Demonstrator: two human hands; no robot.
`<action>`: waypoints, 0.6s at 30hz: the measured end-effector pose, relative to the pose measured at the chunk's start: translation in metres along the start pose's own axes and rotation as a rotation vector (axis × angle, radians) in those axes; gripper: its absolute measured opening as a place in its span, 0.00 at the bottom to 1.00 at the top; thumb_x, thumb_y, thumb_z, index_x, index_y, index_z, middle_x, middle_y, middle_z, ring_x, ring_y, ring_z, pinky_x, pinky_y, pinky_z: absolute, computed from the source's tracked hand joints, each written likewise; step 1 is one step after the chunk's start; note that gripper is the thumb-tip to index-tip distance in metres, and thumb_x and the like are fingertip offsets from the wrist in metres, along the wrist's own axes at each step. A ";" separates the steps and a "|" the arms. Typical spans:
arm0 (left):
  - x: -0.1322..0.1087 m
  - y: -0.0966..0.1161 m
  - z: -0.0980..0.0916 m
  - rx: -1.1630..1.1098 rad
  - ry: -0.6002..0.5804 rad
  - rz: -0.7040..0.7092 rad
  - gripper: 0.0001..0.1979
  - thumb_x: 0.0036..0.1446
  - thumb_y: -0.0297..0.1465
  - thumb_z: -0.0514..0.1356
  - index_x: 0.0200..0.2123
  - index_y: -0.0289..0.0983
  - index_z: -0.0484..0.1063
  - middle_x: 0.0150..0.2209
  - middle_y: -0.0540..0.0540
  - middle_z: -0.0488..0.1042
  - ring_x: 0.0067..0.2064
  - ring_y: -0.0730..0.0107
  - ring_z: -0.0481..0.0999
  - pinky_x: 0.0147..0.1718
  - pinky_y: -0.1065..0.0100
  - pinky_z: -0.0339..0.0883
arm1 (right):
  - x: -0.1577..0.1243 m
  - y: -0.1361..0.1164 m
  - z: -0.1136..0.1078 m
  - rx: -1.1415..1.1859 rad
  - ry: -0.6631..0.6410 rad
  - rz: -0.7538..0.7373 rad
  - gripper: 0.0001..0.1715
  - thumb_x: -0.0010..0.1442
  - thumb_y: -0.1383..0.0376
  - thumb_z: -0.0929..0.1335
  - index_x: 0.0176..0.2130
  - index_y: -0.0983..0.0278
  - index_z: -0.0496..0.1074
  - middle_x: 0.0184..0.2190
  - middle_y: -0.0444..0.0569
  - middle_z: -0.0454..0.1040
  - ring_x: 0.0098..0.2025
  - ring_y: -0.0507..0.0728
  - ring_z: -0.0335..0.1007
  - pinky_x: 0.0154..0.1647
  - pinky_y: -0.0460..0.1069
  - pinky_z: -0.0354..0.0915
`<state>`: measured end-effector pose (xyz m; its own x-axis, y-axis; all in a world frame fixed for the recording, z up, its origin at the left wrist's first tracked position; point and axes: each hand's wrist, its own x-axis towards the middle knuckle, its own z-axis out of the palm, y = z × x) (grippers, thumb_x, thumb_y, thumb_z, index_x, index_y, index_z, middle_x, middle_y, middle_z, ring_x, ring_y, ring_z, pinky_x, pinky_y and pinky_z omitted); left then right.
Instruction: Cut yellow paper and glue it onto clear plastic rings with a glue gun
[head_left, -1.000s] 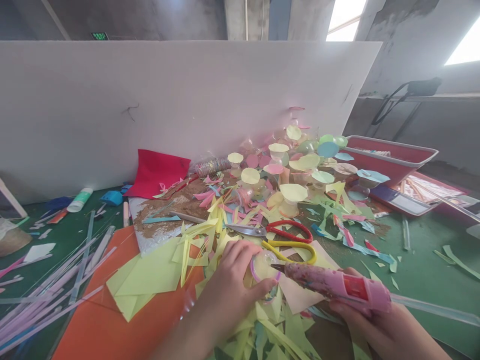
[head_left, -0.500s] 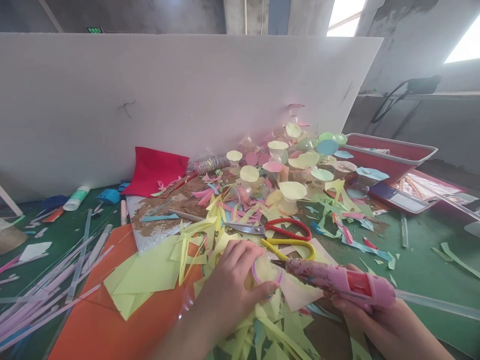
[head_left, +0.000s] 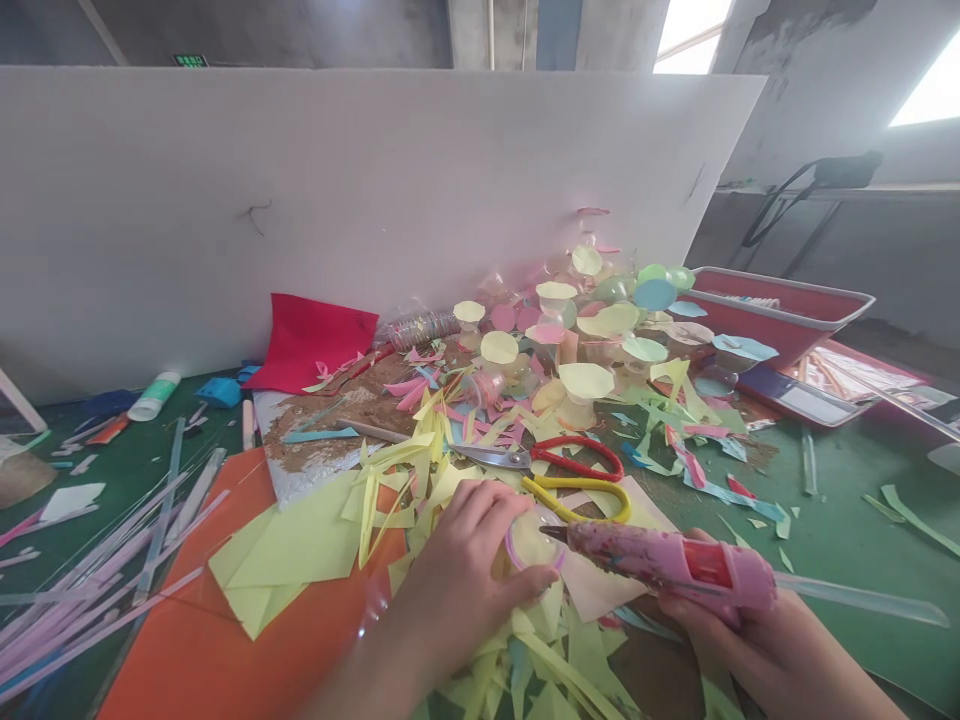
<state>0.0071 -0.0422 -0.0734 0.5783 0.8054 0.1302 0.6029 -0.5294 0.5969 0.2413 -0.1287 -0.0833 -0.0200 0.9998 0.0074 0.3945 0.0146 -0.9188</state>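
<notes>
Glue gun: pink, lower right of centre, lying nearly level with its dark nozzle pointing left.
Just changed: compared with half a second ago, the gun sits slightly further left, and the free end of its glue stick now shows inside the right edge of the frame. The left hand has hardly moved.
Meaning: the work seems to remain on the same clear cup, with only a small adjustment of the nozzle.
Right hand: wrapped around the gun's grip, under and behind its body; the trigger finger is hidden, so I cannot tell whether it is squeezing.
Clear cup: just below the frame's centre, purple-rimmed, pinched between the left fingers on its far side and the thumb along its near side.
Nozzle: over the cup's right rim in view; whether it touches, I cannot tell.
Scissors: just above the cup, one handle red, one yellow.
Yellow paper scraps: bottom centre, below the cup.
</notes>
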 end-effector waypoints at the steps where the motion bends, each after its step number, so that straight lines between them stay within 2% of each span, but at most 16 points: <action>1: 0.000 0.000 0.000 0.001 -0.001 0.002 0.22 0.57 0.49 0.58 0.48 0.42 0.71 0.48 0.45 0.72 0.53 0.56 0.67 0.51 0.56 0.67 | 0.000 0.000 0.000 -0.030 0.023 -0.007 0.23 0.60 0.48 0.66 0.47 0.55 0.79 0.52 0.46 0.76 0.55 0.67 0.70 0.56 0.56 0.67; 4: 0.001 0.001 0.000 0.007 -0.003 0.002 0.22 0.57 0.49 0.58 0.48 0.41 0.71 0.48 0.45 0.72 0.52 0.56 0.67 0.52 0.55 0.66 | 0.000 0.000 0.000 -0.072 0.068 -0.011 0.24 0.58 0.47 0.67 0.44 0.58 0.80 0.49 0.48 0.78 0.53 0.68 0.72 0.55 0.56 0.68; 8: 0.002 0.002 -0.001 0.007 -0.031 -0.018 0.22 0.57 0.49 0.58 0.48 0.41 0.70 0.49 0.45 0.71 0.54 0.56 0.66 0.53 0.54 0.64 | 0.000 -0.001 0.000 -0.052 0.044 -0.006 0.24 0.59 0.47 0.66 0.46 0.57 0.79 0.51 0.47 0.76 0.55 0.68 0.70 0.58 0.58 0.64; 13: 0.001 0.000 0.000 -0.022 -0.032 -0.053 0.23 0.57 0.49 0.58 0.49 0.42 0.69 0.50 0.45 0.70 0.55 0.56 0.65 0.54 0.56 0.63 | 0.001 -0.004 0.000 -0.060 0.056 -0.021 0.25 0.59 0.47 0.66 0.45 0.59 0.80 0.51 0.49 0.77 0.54 0.69 0.70 0.57 0.57 0.66; 16: 0.001 -0.001 0.000 -0.052 -0.020 -0.060 0.21 0.57 0.46 0.59 0.50 0.43 0.68 0.51 0.45 0.69 0.55 0.56 0.65 0.53 0.56 0.63 | 0.001 -0.007 0.000 -0.060 0.038 -0.039 0.23 0.60 0.48 0.65 0.47 0.56 0.79 0.52 0.47 0.76 0.54 0.67 0.71 0.57 0.55 0.67; 18: 0.000 0.000 -0.001 -0.060 -0.018 -0.060 0.19 0.57 0.44 0.60 0.50 0.43 0.69 0.50 0.45 0.69 0.54 0.57 0.65 0.53 0.57 0.64 | 0.001 -0.006 0.000 -0.060 0.073 -0.060 0.22 0.62 0.49 0.64 0.49 0.53 0.78 0.52 0.44 0.75 0.55 0.65 0.70 0.57 0.54 0.66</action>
<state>0.0065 -0.0414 -0.0725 0.5518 0.8302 0.0789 0.6031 -0.4626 0.6499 0.2385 -0.1278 -0.0778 0.0204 0.9955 0.0923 0.4491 0.0733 -0.8905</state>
